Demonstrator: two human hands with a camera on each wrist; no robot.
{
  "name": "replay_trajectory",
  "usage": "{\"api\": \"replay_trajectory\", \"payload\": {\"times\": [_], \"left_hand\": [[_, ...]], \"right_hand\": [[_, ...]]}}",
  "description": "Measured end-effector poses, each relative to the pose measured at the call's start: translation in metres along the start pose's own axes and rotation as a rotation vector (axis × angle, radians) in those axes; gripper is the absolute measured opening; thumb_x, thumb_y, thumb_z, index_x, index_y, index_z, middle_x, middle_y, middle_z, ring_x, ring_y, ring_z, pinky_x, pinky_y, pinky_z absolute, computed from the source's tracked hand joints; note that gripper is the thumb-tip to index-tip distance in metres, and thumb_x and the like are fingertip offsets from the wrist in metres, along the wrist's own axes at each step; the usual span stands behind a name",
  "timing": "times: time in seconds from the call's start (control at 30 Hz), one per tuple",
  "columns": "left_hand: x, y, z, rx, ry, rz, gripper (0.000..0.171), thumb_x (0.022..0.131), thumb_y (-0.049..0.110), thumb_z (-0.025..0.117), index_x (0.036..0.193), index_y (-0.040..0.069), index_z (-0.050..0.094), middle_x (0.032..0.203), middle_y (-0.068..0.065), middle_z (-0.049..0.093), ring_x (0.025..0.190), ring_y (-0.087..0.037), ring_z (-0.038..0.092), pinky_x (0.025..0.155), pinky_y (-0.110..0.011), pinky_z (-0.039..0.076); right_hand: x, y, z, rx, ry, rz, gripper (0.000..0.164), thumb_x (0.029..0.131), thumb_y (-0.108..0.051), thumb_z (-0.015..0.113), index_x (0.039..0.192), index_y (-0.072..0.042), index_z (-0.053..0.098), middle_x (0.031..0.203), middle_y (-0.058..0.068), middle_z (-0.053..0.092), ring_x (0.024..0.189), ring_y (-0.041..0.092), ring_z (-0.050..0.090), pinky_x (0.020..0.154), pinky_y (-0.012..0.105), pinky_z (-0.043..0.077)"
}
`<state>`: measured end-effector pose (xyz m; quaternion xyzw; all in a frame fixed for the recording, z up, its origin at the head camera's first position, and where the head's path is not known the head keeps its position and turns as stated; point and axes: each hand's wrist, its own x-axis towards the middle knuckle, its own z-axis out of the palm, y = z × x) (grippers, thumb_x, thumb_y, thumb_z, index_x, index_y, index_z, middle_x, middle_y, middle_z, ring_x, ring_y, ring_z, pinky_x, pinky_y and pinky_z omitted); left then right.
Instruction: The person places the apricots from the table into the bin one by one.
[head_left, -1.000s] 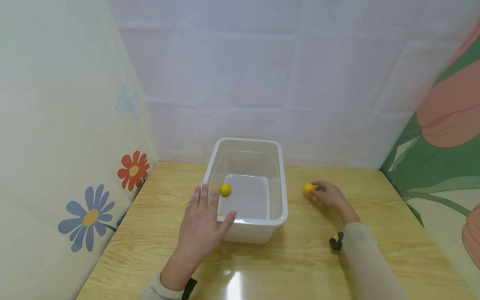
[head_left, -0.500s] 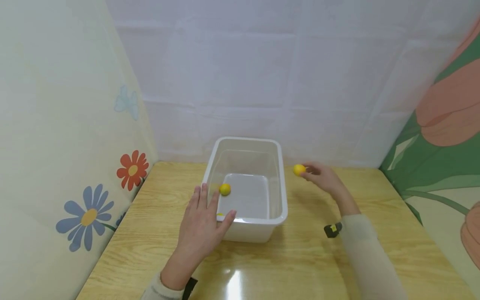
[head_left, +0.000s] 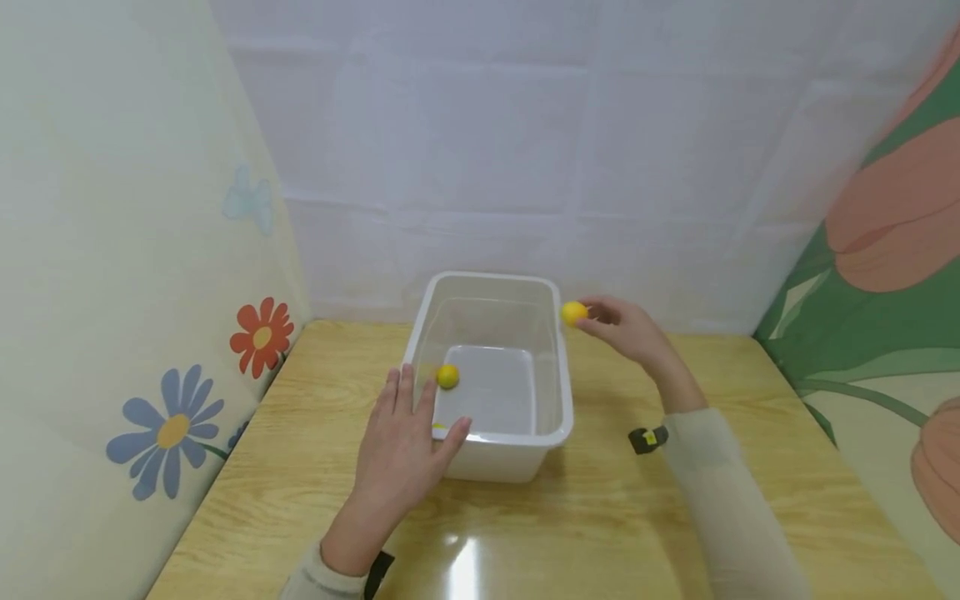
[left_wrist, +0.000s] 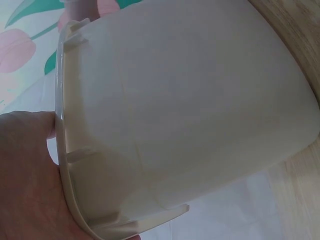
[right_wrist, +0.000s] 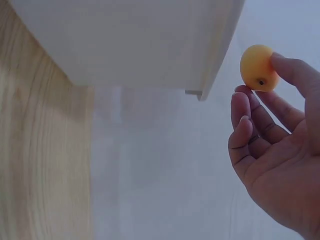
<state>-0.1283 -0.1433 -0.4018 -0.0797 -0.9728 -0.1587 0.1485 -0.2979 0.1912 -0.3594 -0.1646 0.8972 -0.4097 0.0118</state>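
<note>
A white plastic tub (head_left: 564,400) stands on the wooden table. My left hand (head_left: 397,454) rests on its near-left rim, fingers straight and spread; the left wrist view shows the palm against that rim (left_wrist: 61,100). Between thumb and fingertips my right hand (head_left: 626,329) pinches a small yellow fruit (head_left: 574,313), up at the tub's right rim. From the right wrist view, this fruit (right_wrist: 259,67) is rounded and orange-yellow with a dark spot at one end. Inside the tub lies a similar yellow fruit (head_left: 447,376). Another yellow piece (head_left: 438,426) is mostly hidden behind the front rim.
The wooden table (head_left: 600,517) extends around the tub. A white cloth wall (head_left: 480,150) closes off the back. Flower-printed panels stand on the left (head_left: 67,275) and on the right (head_left: 877,358). Each wrist carries a small black device, such as the right one (head_left: 647,439).
My right hand has lifted the yellow fruit off the table and carried it up and left to the tub's right rim. The left hand has stayed in place on the rim.
</note>
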Motion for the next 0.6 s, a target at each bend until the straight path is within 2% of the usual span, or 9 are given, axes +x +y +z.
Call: {"api": "replay_trajectory", "payload": {"times": [0.2,0.33,0.47,0.6], "left_hand": [[-0.002,-0.001,0.001,0.007,0.012,0.012,0.083,0.100,0.065,0.043,0.146,-0.004,0.049,0.161,-0.033,0.023,0.150,-0.048,0.020,0.120,-0.057,0.025],[-0.002,-0.001,0.001,0.011,0.022,0.019,0.083,0.101,0.065,0.041,0.146,-0.004,0.050,0.160,-0.033,0.024,0.150,-0.048,0.021,0.120,-0.057,0.026],[-0.001,-0.001,0.001,0.010,0.004,0.013,0.084,0.101,0.067,0.038,0.147,-0.003,0.048,0.161,-0.033,0.022,0.151,-0.047,0.019,0.121,-0.057,0.025],[-0.001,-0.004,-0.006,-0.028,-0.028,0.022,0.081,0.103,0.065,0.036,0.149,-0.001,0.046,0.161,-0.032,0.023,0.150,-0.048,0.020,0.119,-0.060,0.025]], "right_hand": [[0.011,-0.016,0.008,0.038,-0.019,-0.021,0.052,0.096,-0.044,0.068,0.138,-0.014,0.061,0.120,0.011,0.067,0.109,0.029,0.062,0.095,0.049,0.051],[0.017,-0.019,0.010,0.043,0.010,-0.019,0.051,0.098,-0.043,0.066,0.140,-0.014,0.059,0.117,0.011,0.067,0.105,0.028,0.063,0.092,0.048,0.053],[0.018,-0.013,0.007,0.036,0.038,-0.025,0.047,0.101,-0.036,0.063,0.140,-0.010,0.058,0.115,0.014,0.067,0.103,0.029,0.064,0.092,0.048,0.054],[0.010,0.001,0.003,0.016,0.052,-0.027,0.044,0.103,-0.032,0.061,0.139,-0.008,0.058,0.114,0.016,0.069,0.102,0.030,0.065,0.093,0.049,0.054]]}}
